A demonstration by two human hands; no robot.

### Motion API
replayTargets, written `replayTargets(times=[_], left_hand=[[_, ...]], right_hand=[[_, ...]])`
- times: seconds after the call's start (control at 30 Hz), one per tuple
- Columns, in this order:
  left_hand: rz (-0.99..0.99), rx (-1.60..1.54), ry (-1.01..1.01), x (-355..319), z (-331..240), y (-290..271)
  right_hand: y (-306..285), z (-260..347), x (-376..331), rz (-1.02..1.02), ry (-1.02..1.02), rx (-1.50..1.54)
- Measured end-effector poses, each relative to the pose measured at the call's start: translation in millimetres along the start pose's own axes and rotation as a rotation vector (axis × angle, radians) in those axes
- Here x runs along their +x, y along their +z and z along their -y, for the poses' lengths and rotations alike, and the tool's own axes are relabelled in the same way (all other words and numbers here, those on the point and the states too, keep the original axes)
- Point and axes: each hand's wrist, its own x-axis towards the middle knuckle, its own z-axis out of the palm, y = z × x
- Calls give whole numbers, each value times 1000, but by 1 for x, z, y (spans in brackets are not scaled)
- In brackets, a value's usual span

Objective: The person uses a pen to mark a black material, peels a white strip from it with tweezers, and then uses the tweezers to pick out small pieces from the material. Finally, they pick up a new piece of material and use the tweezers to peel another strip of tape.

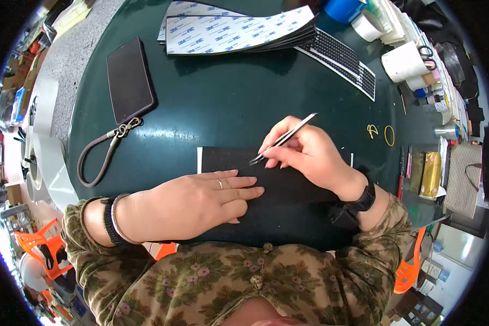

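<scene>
A black sheet (288, 187) with white strips at its left and right ends lies in front of me on the dark green table. My left hand (201, 201) rests flat on the sheet's left part, fingers stretched out, with a ring on one finger. Between the thumb and fingers of my right hand (304, 146) is a pair of metal tweezers (283, 138). The tweezers' dark tips point down and left, close over the sheet's upper middle. Whether they touch it or hold anything, I cannot tell.
A phone (129, 81) with a cord strap (100, 163) lies at the left. Backing-covered strips (233, 32) are stacked at the far side, beside sheets of small black dots (342, 60). Rubber bands (389, 136), scissors (426, 54) and a gold pouch (430, 175) are at the right.
</scene>
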Motion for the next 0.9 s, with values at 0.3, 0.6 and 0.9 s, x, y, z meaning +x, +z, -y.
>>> replayTargets(times=[0.3, 0.6, 0.9], left_hand=[[224, 109, -149, -25, -19, -40], [183, -33, -183, -11, -13, -33], [27, 136, -173, 22, -16, 1]], right_hand=[[-6, -22, -8, -13, -87, 94], [-133, 34, -91, -857, -421, -165], [-40, 36, -59, -381, -130, -68]])
